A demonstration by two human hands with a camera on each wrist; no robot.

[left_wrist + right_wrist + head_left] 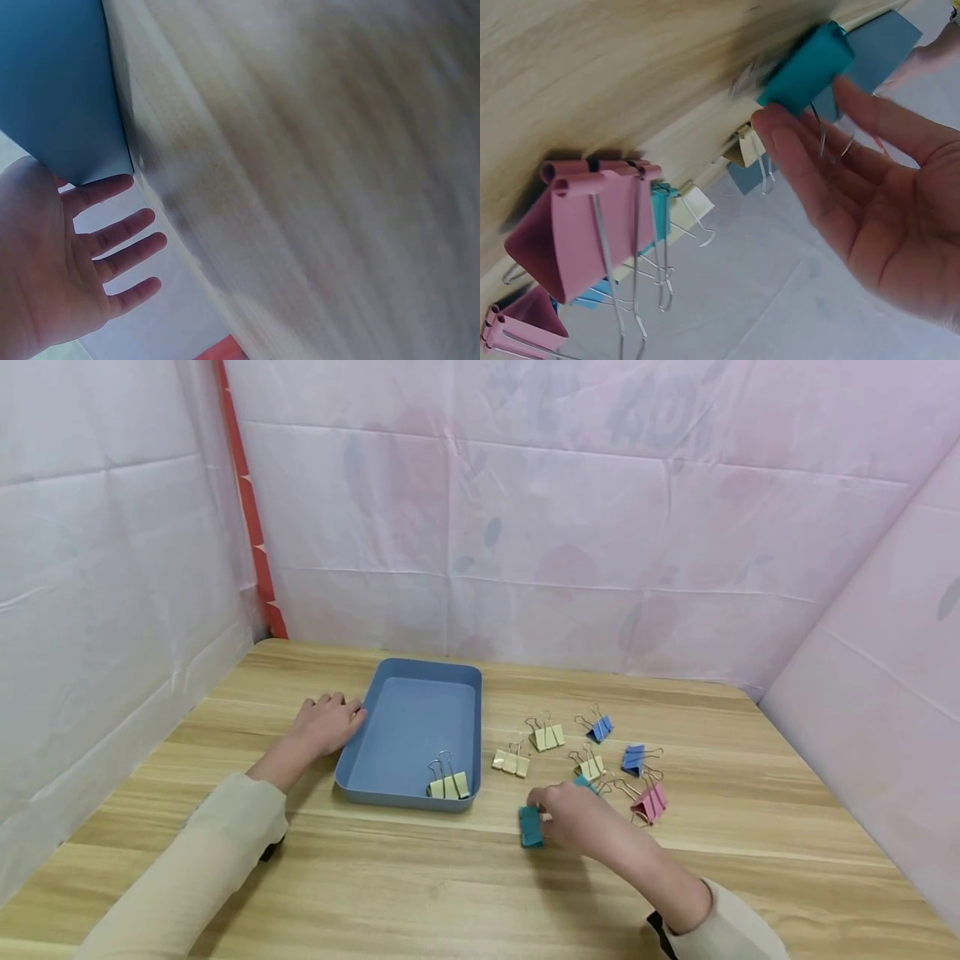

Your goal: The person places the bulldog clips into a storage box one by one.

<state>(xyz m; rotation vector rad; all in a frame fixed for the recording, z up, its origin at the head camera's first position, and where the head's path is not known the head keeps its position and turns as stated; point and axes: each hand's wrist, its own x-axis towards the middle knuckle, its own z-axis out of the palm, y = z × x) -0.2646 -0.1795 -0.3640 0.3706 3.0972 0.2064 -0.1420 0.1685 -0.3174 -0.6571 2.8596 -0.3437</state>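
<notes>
Pale, faintly printed sheeting (540, 510) encloses a wood-grain table (412, 893) on three sides, with a red strip (243, 497) running down the back left corner. Left of centre sits a shallow blue tray (405, 727). Inside its near right corner is one pale yellow binder clip (449, 787), wire handles up.

Both hands are bare, with cream sleeves (206, 852) above the wrists. The left hand (326, 725) is relaxed, fingers spread and straight, touching the tray's left outer wall and gripping nothing. The right hand (581, 818), fingers and thumb nearly closed, pinches a teal binder clip (530, 827) to the right of the tray's near end.

Beyond that hand, other clips lie scattered: three yellow clips (547, 738), two blue clips (600, 728), two pink clips (604, 217), and a second teal clip (586, 784), partly hidden behind the hand.
</notes>
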